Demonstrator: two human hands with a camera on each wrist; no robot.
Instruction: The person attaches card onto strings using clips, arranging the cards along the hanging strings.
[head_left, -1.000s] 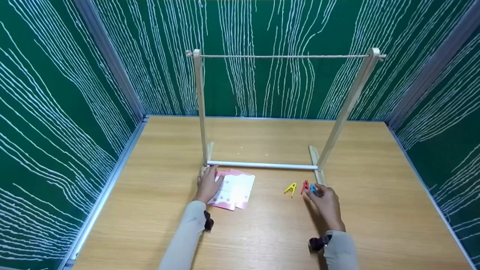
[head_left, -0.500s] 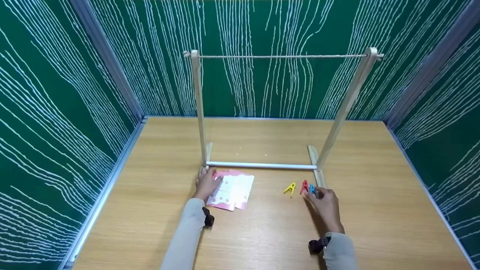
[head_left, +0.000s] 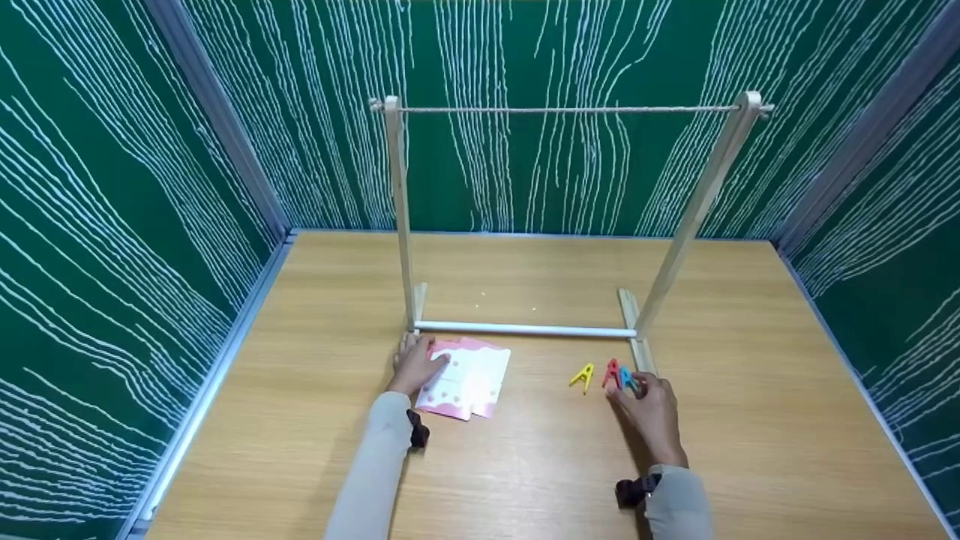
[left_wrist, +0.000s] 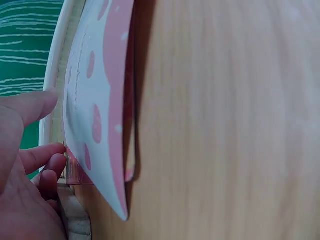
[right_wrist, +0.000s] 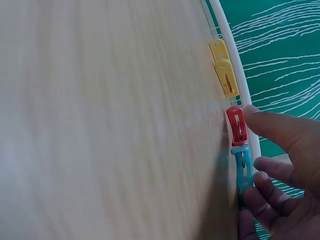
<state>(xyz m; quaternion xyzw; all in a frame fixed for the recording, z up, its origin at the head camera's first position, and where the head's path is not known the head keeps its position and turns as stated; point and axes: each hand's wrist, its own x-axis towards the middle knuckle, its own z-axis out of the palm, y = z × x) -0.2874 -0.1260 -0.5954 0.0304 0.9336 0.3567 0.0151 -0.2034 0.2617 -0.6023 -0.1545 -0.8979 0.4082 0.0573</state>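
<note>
A pink and white dotted cloth (head_left: 471, 379) lies folded on the wooden table, just in front of the rack's white bottom bar (head_left: 525, 330). My left hand (head_left: 418, 354) rests at its left edge. In the left wrist view the fingertips (left_wrist: 56, 152) touch the edge of the cloth (left_wrist: 95, 125), with the thumb just off it. Three clips lie in a row: yellow (head_left: 582, 376), red (head_left: 610, 372) and blue (head_left: 627, 379). My right hand (head_left: 628, 384) reaches them from the front. One finger (right_wrist: 260, 120) touches the red clip (right_wrist: 236, 126), and the others lie beside the blue clip (right_wrist: 243, 171).
A wooden rack stands mid-table with a rope (head_left: 570, 110) strung between its two posts, the left post (head_left: 400, 210) upright and the right one (head_left: 694, 210) leaning. Green patterned walls (head_left: 112, 187) close in the table on three sides.
Almost nothing. My left hand has shifted slightly on the cloth's left edge, and my right hand stays at the red and blue clips.
</note>
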